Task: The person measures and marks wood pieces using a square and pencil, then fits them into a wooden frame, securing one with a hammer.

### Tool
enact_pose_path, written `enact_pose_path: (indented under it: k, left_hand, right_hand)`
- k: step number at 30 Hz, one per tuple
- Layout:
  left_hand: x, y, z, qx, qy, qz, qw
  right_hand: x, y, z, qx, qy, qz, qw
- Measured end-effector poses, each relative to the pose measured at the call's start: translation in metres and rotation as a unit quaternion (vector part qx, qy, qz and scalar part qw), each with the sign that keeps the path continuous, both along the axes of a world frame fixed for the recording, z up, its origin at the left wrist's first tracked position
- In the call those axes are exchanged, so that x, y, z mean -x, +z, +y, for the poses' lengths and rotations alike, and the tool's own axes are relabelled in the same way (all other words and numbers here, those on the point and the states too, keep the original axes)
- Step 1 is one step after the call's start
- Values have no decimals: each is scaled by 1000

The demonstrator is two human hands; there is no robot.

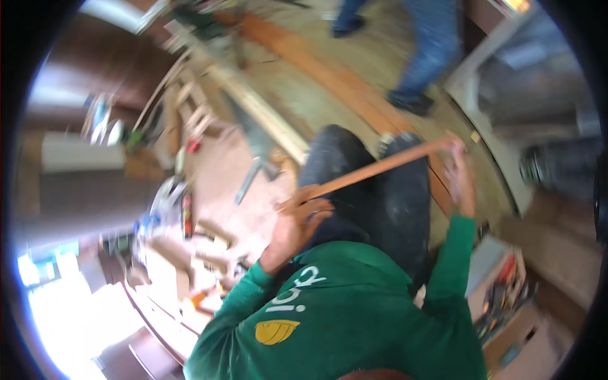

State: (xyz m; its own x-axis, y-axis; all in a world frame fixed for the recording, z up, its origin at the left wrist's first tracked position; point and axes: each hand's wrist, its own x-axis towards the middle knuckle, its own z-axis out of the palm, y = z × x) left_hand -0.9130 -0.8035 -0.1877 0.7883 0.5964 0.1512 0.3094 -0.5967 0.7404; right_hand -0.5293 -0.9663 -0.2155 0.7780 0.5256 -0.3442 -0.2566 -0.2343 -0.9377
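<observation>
Head view: the left hand (296, 223) loosely grips one end of a wooden batten (383, 164) spanning to the right hand (462, 174), whose closure is unclear; likely light, stiff, best held near both ends.

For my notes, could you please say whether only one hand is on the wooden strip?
No, the left hand and right hand hold opposite ends of the wooden strip.

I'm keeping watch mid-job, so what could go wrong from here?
The strip might slip or bend, since the left hand and right hand hold it near its ends. A co-worker's shoe is close to the long board, so a trip is possible. The hammer-like tool lies near the left hand and could get knocked.
</observation>
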Motion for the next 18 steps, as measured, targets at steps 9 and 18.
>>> enact_pose_path:
  k: [9, 18]
  left_hand:
    - [-16, 17, -7, 53, -85, -15, 995]
    - [49, 19, 28, -10, 120, -85, 989]
  right_hand:
    - [33, 22, 70, 77, -73, -140, 984]
    - [98, 35, 145, 53, 16, -82, 995]
